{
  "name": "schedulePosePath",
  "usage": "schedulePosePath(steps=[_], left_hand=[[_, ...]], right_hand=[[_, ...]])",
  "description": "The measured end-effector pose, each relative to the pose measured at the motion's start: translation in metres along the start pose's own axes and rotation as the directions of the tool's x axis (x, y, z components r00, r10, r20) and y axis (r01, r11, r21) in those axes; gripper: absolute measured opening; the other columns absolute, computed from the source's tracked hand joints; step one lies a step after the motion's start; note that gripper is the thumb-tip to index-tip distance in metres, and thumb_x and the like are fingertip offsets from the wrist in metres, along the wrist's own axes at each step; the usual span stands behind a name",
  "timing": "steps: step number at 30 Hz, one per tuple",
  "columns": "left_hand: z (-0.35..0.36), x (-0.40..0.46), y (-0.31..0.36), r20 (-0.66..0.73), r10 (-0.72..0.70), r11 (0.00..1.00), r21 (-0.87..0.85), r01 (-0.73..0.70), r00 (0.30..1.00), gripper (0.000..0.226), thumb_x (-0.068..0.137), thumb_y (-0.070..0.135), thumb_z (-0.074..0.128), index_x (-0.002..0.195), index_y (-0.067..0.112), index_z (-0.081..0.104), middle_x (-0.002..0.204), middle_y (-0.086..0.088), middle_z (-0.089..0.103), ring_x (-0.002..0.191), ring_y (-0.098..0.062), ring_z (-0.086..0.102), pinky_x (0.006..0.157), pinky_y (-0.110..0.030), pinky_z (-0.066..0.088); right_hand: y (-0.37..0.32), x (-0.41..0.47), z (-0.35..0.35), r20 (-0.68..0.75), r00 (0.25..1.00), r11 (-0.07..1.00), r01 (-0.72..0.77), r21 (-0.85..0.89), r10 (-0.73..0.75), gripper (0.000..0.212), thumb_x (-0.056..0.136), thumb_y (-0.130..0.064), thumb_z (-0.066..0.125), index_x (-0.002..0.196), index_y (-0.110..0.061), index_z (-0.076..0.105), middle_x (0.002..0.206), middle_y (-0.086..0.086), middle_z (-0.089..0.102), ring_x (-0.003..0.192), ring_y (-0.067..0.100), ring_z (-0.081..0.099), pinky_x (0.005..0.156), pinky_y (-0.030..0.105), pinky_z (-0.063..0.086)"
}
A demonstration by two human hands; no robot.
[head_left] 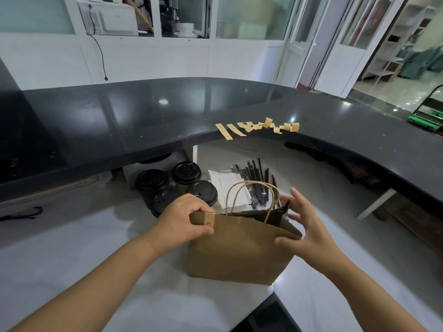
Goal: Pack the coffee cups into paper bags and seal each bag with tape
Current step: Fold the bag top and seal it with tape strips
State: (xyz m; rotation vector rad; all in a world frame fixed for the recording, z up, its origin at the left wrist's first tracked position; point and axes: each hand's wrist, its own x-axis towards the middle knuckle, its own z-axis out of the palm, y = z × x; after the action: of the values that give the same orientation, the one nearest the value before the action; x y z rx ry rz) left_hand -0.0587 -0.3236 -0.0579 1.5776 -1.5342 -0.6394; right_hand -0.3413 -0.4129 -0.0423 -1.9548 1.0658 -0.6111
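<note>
A brown paper bag [239,250] with twine handles stands on the white lower counter [96,248]. A tan tape strip [209,219] is folded over the bag's top left corner. My left hand [184,221] pinches that corner with thumb and fingers on the strip. My right hand [304,224] is at the bag's right end, where the mouth still gapes, fingers spread, thumb on the bag's front. Several black-lidded coffee cups [184,174] stand behind my left hand. Several more tape strips [242,129] hang along the black counter's edge.
A black upper counter [143,121] curves above the work surface. A bundle of black straws [257,178] and white napkins [223,185] lie behind the bag. A green cart [429,116] is at the far right. The white counter has a dark gap [266,317] at the front.
</note>
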Motion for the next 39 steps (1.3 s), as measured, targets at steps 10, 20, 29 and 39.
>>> schedulePosePath(steps=[10, 20, 29, 39], left_hand=[[-0.003, -0.004, 0.012, -0.007, 0.015, 0.987, 0.161, -0.014, 1.0, 0.053, 0.057, 0.055, 0.066, 0.105, 0.033, 0.068, 0.104, 0.026, 0.055, 0.102, 0.007, 0.05, 0.092, -0.014, 0.04], [0.052, -0.018, 0.076, -0.05, 0.416, 0.86, 0.345, -0.376, 0.908, 0.05, 0.08, 0.039, 0.061, 0.122, 0.019, 0.045, 0.12, 0.002, 0.059, 0.112, -0.008, 0.051, 0.1, -0.012, 0.034], [0.088, 0.02, 0.107, 0.114, 0.045, 0.868, 0.487, -0.095, 0.992, 0.084, 0.079, 0.047, 0.066, 0.144, 0.024, 0.019, 0.145, 0.007, 0.033, 0.134, -0.011, 0.026, 0.11, -0.022, 0.016], [0.083, 0.043, 0.107, 0.11, -0.066, 0.864, 0.503, 0.002, 0.992, 0.048, 0.079, 0.045, 0.062, 0.126, 0.038, 0.052, 0.124, 0.018, 0.059, 0.115, -0.007, 0.052, 0.092, -0.026, 0.04]], right_hand=[[0.006, -0.007, -0.006, 0.014, 1.0, 0.998, -0.018, 0.058, 0.017, 0.097, 0.07, -0.006, 0.082, 0.135, -0.048, 0.024, 0.134, -0.031, 0.04, 0.119, -0.004, 0.046, 0.086, 0.007, 0.042], [0.026, -0.012, -0.008, 0.05, 0.998, 0.986, 0.041, 0.159, -0.049, 0.048, 0.062, -0.013, 0.074, 0.096, -0.019, 0.04, 0.132, -0.036, 0.04, 0.122, -0.009, 0.045, 0.094, 0.013, 0.039], [0.028, -0.007, -0.014, 0.101, 0.989, 0.993, 0.102, 0.056, -0.107, 0.044, 0.069, -0.001, 0.08, 0.102, -0.025, 0.065, 0.118, -0.045, 0.042, 0.117, -0.015, 0.042, 0.088, -0.002, 0.033], [0.029, 0.007, -0.013, 0.063, 0.982, 0.98, 0.17, 0.1, -0.177, 0.038, 0.074, -0.007, 0.079, 0.095, -0.038, 0.074, 0.119, -0.027, 0.055, 0.118, 0.0, 0.049, 0.087, 0.007, 0.042]])
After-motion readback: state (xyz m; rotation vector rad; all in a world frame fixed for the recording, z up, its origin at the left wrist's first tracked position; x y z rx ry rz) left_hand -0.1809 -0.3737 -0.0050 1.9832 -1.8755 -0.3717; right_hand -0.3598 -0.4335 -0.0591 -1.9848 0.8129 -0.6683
